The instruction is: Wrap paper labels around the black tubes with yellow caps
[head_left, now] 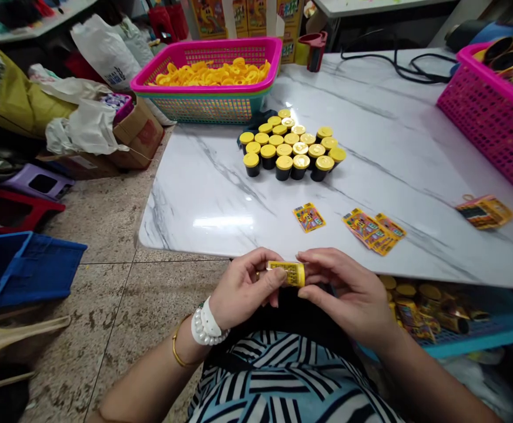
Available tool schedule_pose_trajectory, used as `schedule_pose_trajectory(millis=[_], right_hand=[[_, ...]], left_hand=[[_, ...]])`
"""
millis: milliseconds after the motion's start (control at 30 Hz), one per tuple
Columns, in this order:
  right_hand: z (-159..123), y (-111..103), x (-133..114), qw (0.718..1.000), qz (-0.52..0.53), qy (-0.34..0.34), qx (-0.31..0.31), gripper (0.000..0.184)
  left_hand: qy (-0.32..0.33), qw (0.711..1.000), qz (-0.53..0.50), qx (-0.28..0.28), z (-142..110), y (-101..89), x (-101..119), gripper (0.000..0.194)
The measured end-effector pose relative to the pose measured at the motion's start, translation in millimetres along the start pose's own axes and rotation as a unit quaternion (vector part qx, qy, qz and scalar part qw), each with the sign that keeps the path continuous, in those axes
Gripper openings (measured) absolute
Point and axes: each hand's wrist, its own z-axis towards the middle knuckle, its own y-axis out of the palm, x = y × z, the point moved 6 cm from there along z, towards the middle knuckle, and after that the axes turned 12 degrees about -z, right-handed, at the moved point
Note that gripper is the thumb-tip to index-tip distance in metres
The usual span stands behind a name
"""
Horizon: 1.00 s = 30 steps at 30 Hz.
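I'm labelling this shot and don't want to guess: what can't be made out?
All in the head view:
Wording on the small cylinder: too small, partly covered by the left hand.
Rest of the right-hand pink basket: cut off by the right edge.
Far side of the blue basket: hidden by the table.
Fine print on the single card: too small.

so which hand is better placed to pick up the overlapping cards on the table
Likely the right hand: it is nearer the overlapping cards, while the left hand is farther off and grips the small yellow-capped container.
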Motion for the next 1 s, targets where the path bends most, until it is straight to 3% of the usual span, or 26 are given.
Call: schedule_pose_trajectory(millis=[100,200,300,367,433,533,600,700,900,1000], right_hand=[[-2.3,-3.9,-3.9,0.999,-0.031,-0.014,0.043,0.038],[-5.3,-0.8,3.8,0.995,0.053,0.059,0.058,0.03],[-7.1,1.5,7.5,0.986,0.122,0.113,0.03,0.023],[-8.2,-2.4,5.8,0.981,0.151,0.118,-0.001,0.031],[-11.7,-8.0,3.6,0.977,0.179,0.112,-0.043,0.04],[-25.0,-16.7,7.1,0.965,0.217,0.123,-0.076,0.029],[-37.8,-23.6,15.2,0.959,0.235,0.149,-0.041,0.017],[-56.8,-32.9,28.1,0.957,0.221,0.183,0.033,0.016],[-77.3,-57.9,31.7,0.981,0.063,0.149,0.106,0.013],[-92.8,-79.6,36.9,0.981,-0.05,0.13,0.136,0.014]], left_hand=[[0.042,0.999,0.007,0.006,0.8,5.0,1.8,0.027],[0.116,0.991,0.07,0.015,1.1,7.4,10.5,0.024],[0.152,0.98,0.126,0.0,-0.3,11.2,17.7,0.025],[0.105,0.989,0.104,-0.027,0.2,15.8,12.4,0.028],[0.012,0.998,0.032,-0.057,1.2,23.3,-2.6,0.033],[-0.102,0.987,-0.09,-0.084,3.3,37.8,-29.9,0.045],[-0.136,0.973,-0.157,-0.1,7.3,47.4,-45.8,0.052],[-0.171,0.958,-0.201,-0.114,17.4,59.8,-68.0,0.053],[-0.212,0.944,-0.217,-0.132,43.1,91.8,-102.3,0.05],[-0.227,0.934,-0.231,-0.15,49.1,106.8,-110.7,0.059]])
